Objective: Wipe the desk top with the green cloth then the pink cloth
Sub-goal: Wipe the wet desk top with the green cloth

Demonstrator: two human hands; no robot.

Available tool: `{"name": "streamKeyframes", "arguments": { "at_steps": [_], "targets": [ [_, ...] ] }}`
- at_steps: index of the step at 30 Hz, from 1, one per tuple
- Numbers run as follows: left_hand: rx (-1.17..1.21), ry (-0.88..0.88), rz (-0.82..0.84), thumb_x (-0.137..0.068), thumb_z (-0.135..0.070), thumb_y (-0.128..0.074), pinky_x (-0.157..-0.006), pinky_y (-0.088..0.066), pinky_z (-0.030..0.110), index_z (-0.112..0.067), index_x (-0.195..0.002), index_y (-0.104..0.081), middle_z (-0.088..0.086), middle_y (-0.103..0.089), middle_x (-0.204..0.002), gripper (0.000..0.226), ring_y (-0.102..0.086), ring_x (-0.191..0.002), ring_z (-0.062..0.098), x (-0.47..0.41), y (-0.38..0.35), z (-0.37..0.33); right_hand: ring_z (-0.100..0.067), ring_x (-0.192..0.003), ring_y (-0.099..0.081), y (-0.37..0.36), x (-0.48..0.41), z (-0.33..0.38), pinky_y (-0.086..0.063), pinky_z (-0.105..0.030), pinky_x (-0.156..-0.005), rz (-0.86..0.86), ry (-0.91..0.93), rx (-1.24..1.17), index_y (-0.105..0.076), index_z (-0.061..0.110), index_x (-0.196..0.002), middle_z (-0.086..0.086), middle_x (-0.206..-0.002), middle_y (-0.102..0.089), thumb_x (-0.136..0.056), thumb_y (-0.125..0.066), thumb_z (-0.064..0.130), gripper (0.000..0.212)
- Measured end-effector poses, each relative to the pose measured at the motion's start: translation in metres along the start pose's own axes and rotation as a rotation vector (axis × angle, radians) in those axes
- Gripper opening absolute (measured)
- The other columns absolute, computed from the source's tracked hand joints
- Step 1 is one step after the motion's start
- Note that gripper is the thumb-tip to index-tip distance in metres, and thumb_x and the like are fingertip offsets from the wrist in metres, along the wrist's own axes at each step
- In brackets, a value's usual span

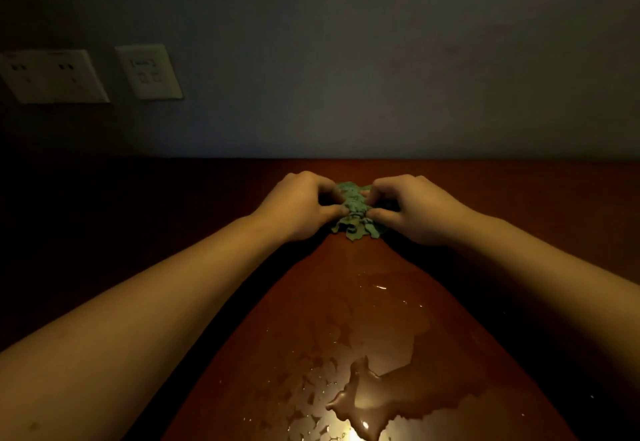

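A crumpled green cloth [355,214] lies bunched on the reddish-brown desk top [346,285], near the desk's far edge by the wall. My left hand [298,205] grips the cloth's left side with curled fingers and thumb. My right hand [415,210] pinches its right side in the same way. Both forearms stretch forward over the desk. A puddle of water [367,395] with scattered drops spreads over the near part of the desk, between my arms. No pink cloth is in view.
A grey wall [381,60] rises directly behind the desk. Two white socket plates [52,75] [149,72] sit on the wall at the upper left. The desk's left and right sides lie in deep shadow.
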State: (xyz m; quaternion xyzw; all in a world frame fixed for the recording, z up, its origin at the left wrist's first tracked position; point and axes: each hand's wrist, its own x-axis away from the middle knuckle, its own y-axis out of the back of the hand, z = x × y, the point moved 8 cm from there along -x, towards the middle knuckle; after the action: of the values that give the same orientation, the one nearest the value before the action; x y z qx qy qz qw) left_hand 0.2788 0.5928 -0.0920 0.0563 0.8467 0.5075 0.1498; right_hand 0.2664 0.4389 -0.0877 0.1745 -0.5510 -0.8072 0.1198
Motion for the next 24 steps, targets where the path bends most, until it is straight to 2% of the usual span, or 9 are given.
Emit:
{"name": "streamKeyframes", "arguments": {
  "at_steps": [4,7,14,20,22,24],
  "targets": [
    [0.008,-0.006,-0.040,-0.085,-0.040,-0.074,-0.090,-0.053,0.031,-0.026,-0.102,-0.076,-0.008,-0.074,-0.104,0.021,-0.066,-0.098,0.008,-0.006,0.003,-0.002,-0.019,-0.104,-0.062,0.002,-0.010,-0.002,-0.045,-0.029,-0.079,-0.060,0.009,-0.015,-0.065,0.024,-0.100,0.002,-0.112,-0.068,-0.092,-0.066,0.034,0.013],
    [-0.015,0.025,-0.051,-0.085,-0.038,-0.074,-0.090,-0.054,0.035,-0.025,-0.098,-0.076,-0.006,-0.074,-0.102,0.019,-0.067,-0.095,0.011,-0.017,0.005,-0.005,-0.021,-0.103,-0.062,0.003,-0.025,-0.005,-0.046,-0.030,-0.080,-0.072,-0.032,-0.003,-0.063,0.024,-0.099,0.000,-0.111,-0.067,-0.091,-0.066,0.033,0.012],
    [0.053,0.040,-0.028,-0.081,-0.040,-0.078,-0.097,-0.051,0.031,-0.028,-0.101,-0.076,-0.008,-0.072,-0.113,0.023,-0.065,-0.107,0.007,0.015,0.000,0.000,-0.015,-0.099,-0.064,0.000,0.010,0.007,-0.052,-0.034,-0.083,0.025,0.033,-0.001,-0.063,0.028,-0.095,0.007,-0.107,-0.069,-0.089,-0.067,0.035,0.010],
    [0.024,0.122,-0.048,-0.085,-0.037,-0.075,-0.091,-0.054,0.036,-0.024,-0.101,-0.075,-0.002,-0.074,-0.108,0.021,-0.066,-0.103,0.017,0.005,0.005,-0.008,-0.022,-0.099,-0.063,0.006,-0.007,0.013,-0.047,-0.030,-0.077,-0.036,-0.083,0.025,-0.059,0.028,-0.093,-0.001,-0.108,-0.069,-0.090,-0.067,0.030,0.008],
    [0.017,0.123,-0.023,-0.085,-0.037,-0.075,-0.090,-0.054,0.037,-0.025,-0.100,-0.075,-0.002,-0.073,-0.108,0.019,-0.066,-0.102,0.017,0.010,0.004,-0.007,-0.021,-0.100,-0.063,0.004,-0.001,0.016,-0.046,-0.030,-0.077,-0.004,-0.082,0.037,-0.057,0.029,-0.090,0.000,-0.107,-0.068,-0.090,-0.067,0.030,0.010],
    [0.018,0.095,-0.004,-0.085,-0.038,-0.075,-0.090,-0.055,0.038,-0.027,-0.099,-0.075,-0.004,-0.073,-0.108,0.018,-0.066,-0.101,0.016,0.020,0.002,-0.005,-0.018,-0.103,-0.063,0.002,0.012,0.020,-0.051,-0.032,-0.083,0.042,-0.053,0.038,-0.057,0.032,-0.090,0.003,-0.110,-0.068,-0.090,-0.068,0.032,0.011]
  ]
}}
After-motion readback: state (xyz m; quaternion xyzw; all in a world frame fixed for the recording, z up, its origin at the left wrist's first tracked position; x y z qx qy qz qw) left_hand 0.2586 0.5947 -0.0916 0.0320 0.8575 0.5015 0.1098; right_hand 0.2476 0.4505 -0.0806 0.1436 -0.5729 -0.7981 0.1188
